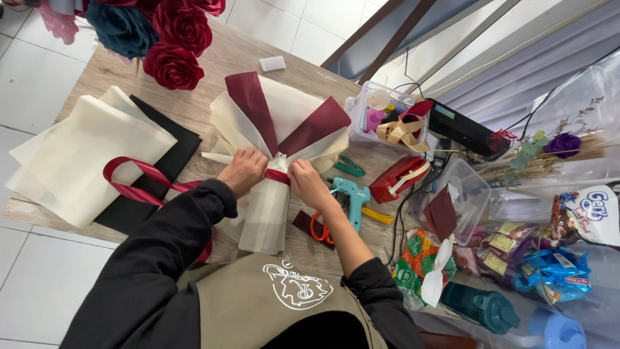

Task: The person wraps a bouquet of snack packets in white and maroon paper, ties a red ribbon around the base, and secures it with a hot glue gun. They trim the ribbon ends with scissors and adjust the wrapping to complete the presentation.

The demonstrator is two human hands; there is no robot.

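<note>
Ribbon (278, 176) of dark red was wound round the narrow waist of a paper bouquet wrap (274, 129), and it was pinched there from both sides. The left hand (243, 169) was closed on the ribbon's left end, where a long loose tail (139, 184) looped away across the table; the right hand (309, 183) was closed on the ribbon's right end, fingers curled tightly. The wrap was laid flat near the middle of the wooden table (213, 61), its cream and maroon sheets fanned away from the person and its pale stem section (265, 216) pointed towards the apron.

To the left of the wrap, a stack of cream sheets (77, 158) was spread over a black sheet (177, 145). Red fabric roses (174, 45) and one dark teal rose (119, 29) were seen at the far left corner, with a small white block (272, 63) just beyond the wrap. To the right, a teal glue gun (354, 197) and orange-handled scissors (321, 229) were lying close beside the right wrist, with a red tape dispenser (400, 178) and a green stapler (349, 166) near them. A clear box (365, 113) with ribbon scraps was set further back
</note>
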